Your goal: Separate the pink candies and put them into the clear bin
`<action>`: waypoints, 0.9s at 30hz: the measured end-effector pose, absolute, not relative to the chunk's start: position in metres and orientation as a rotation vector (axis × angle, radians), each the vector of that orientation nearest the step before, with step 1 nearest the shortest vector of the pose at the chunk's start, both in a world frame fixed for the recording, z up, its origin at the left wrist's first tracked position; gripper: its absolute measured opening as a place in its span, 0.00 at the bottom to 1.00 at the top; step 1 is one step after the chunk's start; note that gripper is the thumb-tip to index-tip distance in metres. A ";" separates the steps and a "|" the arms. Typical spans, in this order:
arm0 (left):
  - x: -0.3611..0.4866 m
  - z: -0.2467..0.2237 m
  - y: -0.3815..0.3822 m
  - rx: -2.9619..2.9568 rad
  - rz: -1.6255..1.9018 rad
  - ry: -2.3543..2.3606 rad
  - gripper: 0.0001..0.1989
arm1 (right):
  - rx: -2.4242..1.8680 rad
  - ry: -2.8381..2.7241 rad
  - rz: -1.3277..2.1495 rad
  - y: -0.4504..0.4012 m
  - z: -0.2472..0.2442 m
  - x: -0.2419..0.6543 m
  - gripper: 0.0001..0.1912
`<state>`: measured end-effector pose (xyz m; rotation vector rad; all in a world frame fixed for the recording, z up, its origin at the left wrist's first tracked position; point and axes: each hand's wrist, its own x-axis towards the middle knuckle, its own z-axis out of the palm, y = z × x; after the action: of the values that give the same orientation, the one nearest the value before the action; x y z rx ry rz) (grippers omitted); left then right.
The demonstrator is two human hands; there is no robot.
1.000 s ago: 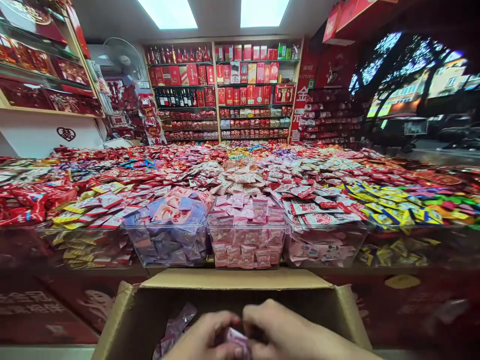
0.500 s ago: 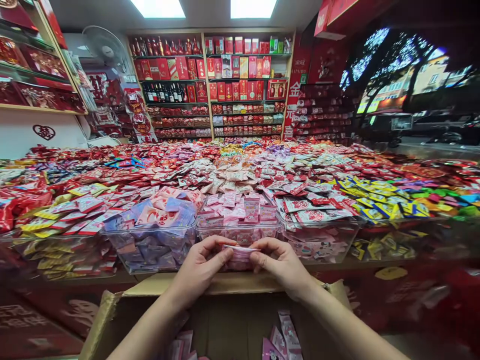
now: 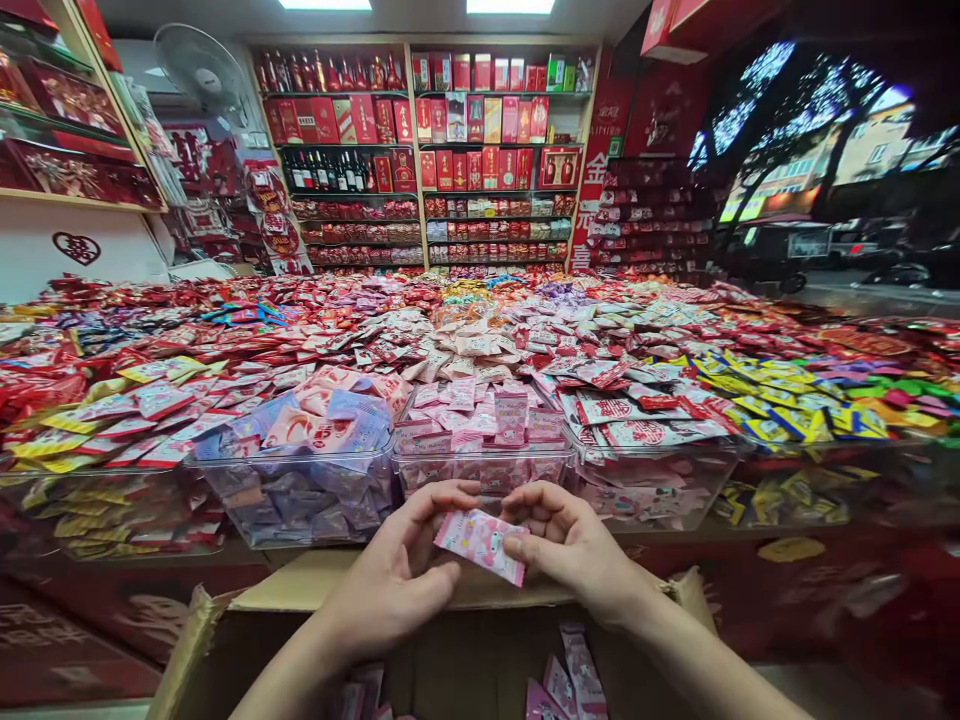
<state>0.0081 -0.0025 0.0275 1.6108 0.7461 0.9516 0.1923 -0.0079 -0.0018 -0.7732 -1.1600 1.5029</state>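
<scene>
A pink candy packet (image 3: 480, 541) with a cartoon print lies tilted between my hands, above the far flap of a cardboard box (image 3: 300, 582). My right hand (image 3: 574, 545) pinches its right part, thumb on top. Fingers spread from the thumb, my left hand (image 3: 409, 560) curves around the packet's left end without gripping it. Just beyond my hands stands a clear plastic bin (image 3: 480, 468) of similar pink packets (image 3: 511, 418). More pink packets (image 3: 581, 670) lie inside the box below.
Left of the pink bin is a bin of lilac packets (image 3: 307, 500); on the right, one holds red and white packets (image 3: 630, 435). Heaps of wrapped sweets (image 3: 480, 345) stretch back to shelves (image 3: 495, 195) of red boxes and bottles. A fan (image 3: 202, 75) hangs at the left.
My left hand has let go and its thumb has dropped away. The packet, earlier seen edge-on between both hands, now shows its printed face in my right hand. The view has shifted slightly.
</scene>
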 end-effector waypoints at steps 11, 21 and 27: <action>0.010 0.024 -0.001 1.421 1.081 0.805 0.18 | -0.938 -1.535 1.394 -0.009 0.018 0.193 0.11; 0.005 0.012 -0.004 1.799 1.146 1.045 0.07 | -1.418 -1.975 0.291 0.090 0.123 0.184 0.10; 0.006 0.010 -0.003 2.261 1.120 1.069 0.05 | -1.626 -2.236 0.155 0.107 0.125 0.145 0.07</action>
<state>0.0055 -0.0031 0.0098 2.2607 1.0688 1.1199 0.1447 0.1070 0.1245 -1.6258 -2.2361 0.1548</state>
